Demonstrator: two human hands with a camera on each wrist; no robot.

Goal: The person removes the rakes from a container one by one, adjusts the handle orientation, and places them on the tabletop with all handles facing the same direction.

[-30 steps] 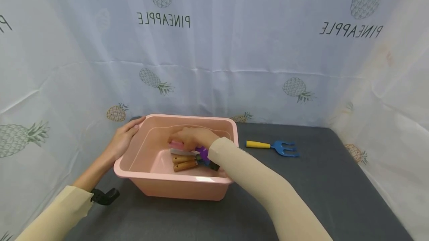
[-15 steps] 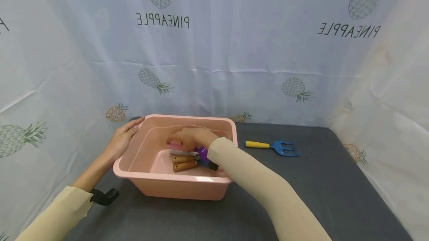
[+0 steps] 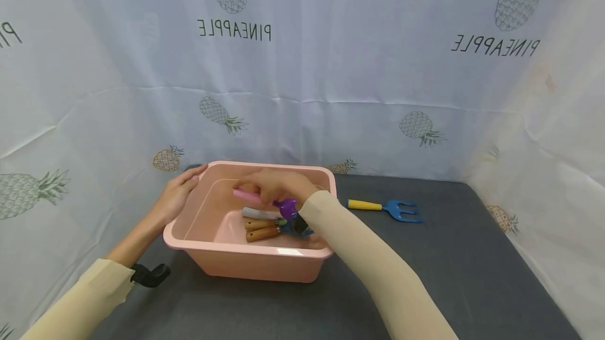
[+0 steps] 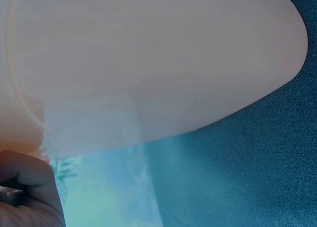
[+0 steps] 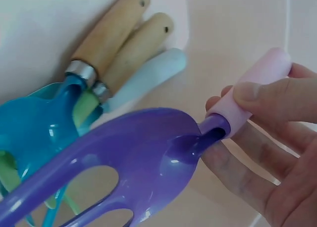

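Observation:
In the head view my left hand point(image 3: 174, 201) grips the left rim of a pink plastic basin point(image 3: 250, 249). My right hand point(image 3: 275, 183) is inside the basin, holding a small garden fork point(image 3: 287, 207) with a purple head and pink handle. The right wrist view shows thumb and fingers around that pink handle point(image 5: 265, 76), while the purple tines point(image 5: 74, 160) point away. Beneath the fork lie two tools with wooden handles point(image 5: 111, 36) and one with a pale handle point(image 5: 148, 78). Their blue and green heads overlap, partly hidden by the purple fork.
Right of the basin, a blue garden fork point(image 3: 397, 209) with a yellow handle lies on the dark table point(image 3: 454, 256). A pineapple-print curtain point(image 3: 302, 67) hangs behind and along both sides. A black strap point(image 3: 148, 276) is on the left wrist.
My right hand has lifted the purple fork slightly off the other tools, so more of its head and the blue heads shows. The left hand stays on the rim.

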